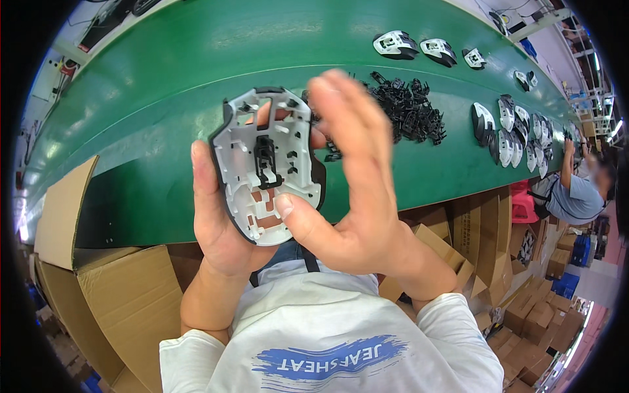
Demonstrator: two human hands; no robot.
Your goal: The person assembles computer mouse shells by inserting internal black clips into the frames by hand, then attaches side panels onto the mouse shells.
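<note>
I see the green surface (164, 98) curving far behind, a heap of black clips (409, 108) right of centre. My left hand (219, 226) cradles the white mouse shell (268, 164), long axis near-to-far; my right hand (360, 190), fingers spread, thumbs its near end. Cardboard boxes (124, 295) sit below.

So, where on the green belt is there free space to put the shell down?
The belt is bare left of the shell in the left hand, up to the far edge. Also bare is the near strip between the right hand and the boxes. It is crowded at the black clip pile and the shells farther right.
</note>
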